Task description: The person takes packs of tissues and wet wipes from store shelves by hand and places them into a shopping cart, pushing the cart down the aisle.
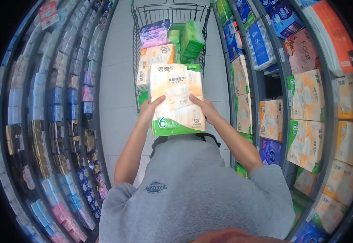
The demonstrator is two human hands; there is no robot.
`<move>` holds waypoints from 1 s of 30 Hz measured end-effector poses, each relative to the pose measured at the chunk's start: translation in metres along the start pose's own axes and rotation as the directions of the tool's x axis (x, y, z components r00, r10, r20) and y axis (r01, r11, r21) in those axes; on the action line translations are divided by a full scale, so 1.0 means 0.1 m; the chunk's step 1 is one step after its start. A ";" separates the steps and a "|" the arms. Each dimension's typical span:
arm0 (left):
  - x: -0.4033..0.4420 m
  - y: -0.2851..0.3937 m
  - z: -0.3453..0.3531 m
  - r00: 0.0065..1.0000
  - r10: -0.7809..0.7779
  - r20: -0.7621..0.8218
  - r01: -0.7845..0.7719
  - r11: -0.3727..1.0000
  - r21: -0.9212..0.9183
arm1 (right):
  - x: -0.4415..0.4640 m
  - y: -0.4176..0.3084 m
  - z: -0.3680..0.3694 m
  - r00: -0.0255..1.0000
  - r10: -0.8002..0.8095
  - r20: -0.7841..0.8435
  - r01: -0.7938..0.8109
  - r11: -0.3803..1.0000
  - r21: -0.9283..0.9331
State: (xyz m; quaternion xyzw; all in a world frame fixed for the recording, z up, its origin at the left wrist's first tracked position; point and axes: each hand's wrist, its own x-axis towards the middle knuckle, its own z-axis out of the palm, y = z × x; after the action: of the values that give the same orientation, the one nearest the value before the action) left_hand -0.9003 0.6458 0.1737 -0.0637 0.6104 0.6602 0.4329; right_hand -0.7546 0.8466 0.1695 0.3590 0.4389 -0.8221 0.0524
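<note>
Between my two hands is a pack of tissues (178,87), cream-orange with green edges and a large 6 printed at its lower left. My left hand (151,108) grips its left side, thumb laid on the front. On the opposite side my right hand (204,107) holds it the same way; the other fingers of both hands are hidden behind the pack. Just beyond stands a shopping cart (172,7) with a green-trimmed wire frame. In it lie an orange-and-white tissue pack (156,56), a purple-and-pink package (154,34) and a green box-shaped pack (192,38).
Shelves of small packets (56,101) line the left side of the aisle. To the right, shelves carry more tissue packs (306,95), a blue-and-white roll pack (260,44) and a purple pack (271,152). Pale tiled floor (119,93) runs between them.
</note>
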 end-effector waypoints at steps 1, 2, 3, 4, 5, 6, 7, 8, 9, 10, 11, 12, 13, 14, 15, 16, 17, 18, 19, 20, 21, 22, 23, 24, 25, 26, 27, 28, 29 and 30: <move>0.06 0.02 -0.04 1.000 0.008 0.020 -0.007 1.000 -0.020 | 0.08 -0.01 0.03 1.000 0.005 -0.004 -0.005 1.000 0.005; 0.10 0.00 -0.04 0.999 0.017 0.041 -0.015 0.999 -0.040 | 0.13 -0.01 0.02 1.000 0.015 -0.002 -0.015 1.000 0.015; 0.17 0.05 -0.05 0.999 0.009 0.045 -0.008 0.999 -0.038 | 0.21 -0.02 0.01 1.000 0.025 -0.004 -0.025 0.999 0.023; 0.25 0.11 -0.06 0.998 0.018 0.056 -0.017 0.999 -0.030 | 0.34 -0.01 -0.03 0.999 0.031 -0.012 -0.030 0.999 0.027; 0.31 0.14 -0.04 0.998 0.028 0.064 -0.026 0.999 -0.023 | 0.48 0.01 -0.11 0.999 0.044 0.025 -0.046 0.996 0.071; 0.34 0.26 0.02 0.998 0.018 0.065 -0.016 1.000 -0.021 | 0.62 0.01 -0.16 0.996 0.056 0.064 -0.063 0.991 0.115; 0.33 0.43 0.12 0.996 0.052 0.067 -0.056 0.997 0.048 | 0.72 -0.03 -0.19 0.996 0.064 0.060 -0.071 0.990 0.122; 0.38 0.53 0.19 0.994 0.087 0.071 -0.095 0.988 0.118 | 0.81 -0.07 -0.22 0.989 0.052 0.137 -0.080 0.976 0.205; 0.54 0.50 0.21 0.989 0.134 0.069 -0.143 0.977 0.157 | 0.89 -0.10 -0.27 0.976 0.031 0.214 -0.093 0.954 0.285; 0.57 0.64 0.32 0.990 0.129 0.063 -0.138 0.977 0.161 | 1.01 -0.14 -0.31 0.975 0.036 0.217 -0.100 0.952 0.290; 0.59 0.77 0.46 0.986 0.167 0.028 -0.167 0.940 0.297 | 1.11 -0.17 -0.34 0.972 0.025 0.234 -0.100 0.945 0.312; 0.62 0.88 0.58 0.978 0.211 -0.003 -0.189 0.884 0.428 | 1.20 -0.19 -0.38 0.967 0.012 0.253 -0.099 0.938 0.333; 0.76 0.87 0.66 0.970 0.234 -0.064 -0.174 0.854 0.490 | 1.29 -0.21 -0.41 0.965 0.012 0.263 -0.102 0.937 0.334; 0.88 0.86 0.72 0.968 0.242 -0.071 -0.176 0.851 0.495 | 1.37 -0.23 -0.45 0.972 0.025 0.232 -0.104 0.936 0.335; 0.94 0.89 0.82 0.955 0.275 -0.115 -0.147 0.771 0.620 | 1.48 -0.22 -0.50 0.979 0.036 0.202 -0.104 0.936 0.338; 1.00 0.90 0.91 0.939 0.309 -0.154 -0.104 0.676 0.729 | 1.73 -0.04 -0.64 0.977 0.034 0.211 -0.106 0.935 0.340; 1.08 0.87 1.00 0.920 0.356 -0.164 -0.090 0.598 0.796 | 2.09 0.24 -0.84 0.996 0.028 0.090 -0.040 0.989 0.139; 1.09 0.89 1.12 0.918 0.359 -0.169 -0.086 0.595 0.799 | 2.29 0.37 -0.96 1.000 -0.006 -0.027 0.004 0.997 -0.074; 1.08 0.90 1.25 0.907 0.389 -0.161 -0.052 0.482 0.875 | 2.05 0.07 -0.81 0.985 0.056 -0.165 -0.112 0.929 -0.352; 1.09 0.91 1.37 0.897 0.417 -0.149 -0.012 0.360 0.933 | 1.95 0.00 -0.72 0.986 0.060 -0.155 -0.111 0.931 -0.348; 1.16 0.86 1.46 0.891 0.427 -0.154 0.015 0.311 0.950 | 1.91 -0.03 -0.66 0.969 -0.120 -0.218 0.008 0.892 -0.453; 1.20 0.85 1.56 0.888 0.430 -0.160 0.024 0.306 0.952 | 1.86 -0.10 -0.62 0.918 -0.300 -0.259 0.112 0.823 -0.558; 1.23 0.84 1.64 0.884 0.445 -0.140 0.010 0.282 0.959 | 1.80 -0.18 -0.64 0.927 -0.304 -0.220 0.110 0.781 -0.614; 1.25 0.81 1.71 0.881 0.457 -0.120 -0.003 0.260 0.966 | 1.83 -0.18 -0.70 0.930 -0.297 -0.215 0.110 0.785 -0.610; 1.29 0.77 1.77 0.866 0.495 -0.072 -0.028 0.191 0.981 | 1.91 -0.14 -0.79 0.927 -0.342 -0.157 0.131 0.684 -0.718; 1.34 0.73 1.81 0.867 0.492 -0.078 -0.018 0.189 0.982 | 1.99 -0.11 -0.88 0.922 -0.376 -0.092 0.151 0.568 -0.809; 1.35 0.72 1.88 0.871 0.488 -0.061 -0.031 0.178 0.984 | 2.07 -0.12 -1.00 0.964 -0.257 -0.066 0.129 0.671 -0.731; 1.37 0.71 1.94 0.874 0.484 -0.042 -0.044 0.167 0.985 | 2.00 -0.20 -0.99 0.966 -0.251 -0.063 0.128 0.674 -0.727; 1.37 0.71 1.99 0.854 0.520 0.000 -0.096 0.157 0.983 | 1.92 -0.29 -0.98 0.976 -0.162 -0.145 0.076 0.879 -0.471; 1.39 0.68 2.00 0.856 0.514 0.054 -0.146 0.140 0.979 | 1.87 -0.36 -0.96 0.980 -0.049 -0.192 0.018 0.986 -0.164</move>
State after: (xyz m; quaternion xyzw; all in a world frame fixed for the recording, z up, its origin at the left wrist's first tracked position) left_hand -0.9415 0.8947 0.1889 0.2575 0.9377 0.1990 0.1214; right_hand -0.8542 0.9845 0.0411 0.4251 0.5129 -0.7454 0.0240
